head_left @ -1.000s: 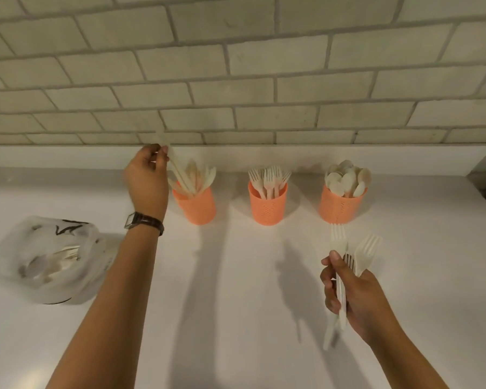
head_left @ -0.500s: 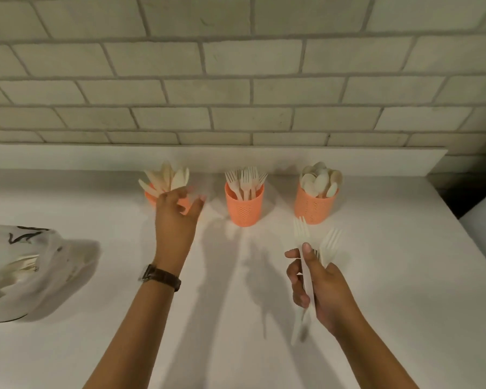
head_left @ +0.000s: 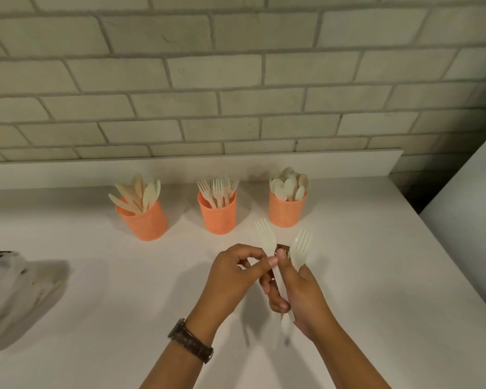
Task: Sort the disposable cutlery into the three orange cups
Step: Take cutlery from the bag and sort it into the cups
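Observation:
Three orange cups stand in a row at the back of the white counter. The left cup (head_left: 146, 223) holds knives, the middle cup (head_left: 218, 217) holds forks, the right cup (head_left: 286, 210) holds spoons. In front of the right cup my right hand (head_left: 303, 299) grips a small bunch of white forks (head_left: 299, 245), tines up. My left hand (head_left: 230, 279), with a wristwatch, meets it from the left and pinches the handle of the left fork (head_left: 265, 234) between thumb and forefinger.
A white plastic bag (head_left: 14, 290) with more cutlery inside lies at the left edge of the counter. A brick wall rises behind a low white ledge (head_left: 180, 167). The counter ends at the right, beside a white surface (head_left: 472, 197).
My left hand left the knife cup and came right and toward me to the forks in my right hand. It now pinches one fork. The view shifted right.

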`<state>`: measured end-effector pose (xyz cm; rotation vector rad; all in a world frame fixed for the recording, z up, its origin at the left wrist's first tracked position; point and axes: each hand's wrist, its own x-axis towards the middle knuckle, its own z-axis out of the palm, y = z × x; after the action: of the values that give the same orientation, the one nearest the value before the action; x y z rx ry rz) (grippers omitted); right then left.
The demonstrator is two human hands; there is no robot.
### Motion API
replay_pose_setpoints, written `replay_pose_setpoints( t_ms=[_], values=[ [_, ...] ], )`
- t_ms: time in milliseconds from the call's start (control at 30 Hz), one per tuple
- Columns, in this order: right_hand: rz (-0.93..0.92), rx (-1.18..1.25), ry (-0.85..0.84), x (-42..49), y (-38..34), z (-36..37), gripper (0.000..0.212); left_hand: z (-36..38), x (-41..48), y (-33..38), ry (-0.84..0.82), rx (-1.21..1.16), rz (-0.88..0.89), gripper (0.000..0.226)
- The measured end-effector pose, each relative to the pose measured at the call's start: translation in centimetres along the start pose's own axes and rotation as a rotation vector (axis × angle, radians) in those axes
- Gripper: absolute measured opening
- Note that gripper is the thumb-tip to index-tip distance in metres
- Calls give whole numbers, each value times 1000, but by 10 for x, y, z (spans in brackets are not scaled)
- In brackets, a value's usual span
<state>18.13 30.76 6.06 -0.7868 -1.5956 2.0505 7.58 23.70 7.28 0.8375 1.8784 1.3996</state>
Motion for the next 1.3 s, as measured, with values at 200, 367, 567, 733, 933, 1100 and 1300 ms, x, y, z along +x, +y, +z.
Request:
replay_pose_setpoints(
  t_ms=[200,367,567,733,933,1100,1300],
  values=[
    [12,80,114,6,9,-6,39,-10,2,7,59,-224,-50,13],
    [48,79,267,15,16,-19,40,-35,20,13,195,-189,11,11],
    [122,248,198,17,16,-28,21,-81,76,28,507,6,197,15],
    [185,587,45,17,11,-32,21,-92,125,6,559,254,133,17],
    [153,709,-102,17,12,-35,56,-77,133,-22,470,311,-45,55],
    [139,717,-201,19,15,-37,73,-66,104,-26,499,295,-8,61],
    [112,524,-191,20,12,-29,57,-47,54,-31,428,206,27,41]
  ],
)
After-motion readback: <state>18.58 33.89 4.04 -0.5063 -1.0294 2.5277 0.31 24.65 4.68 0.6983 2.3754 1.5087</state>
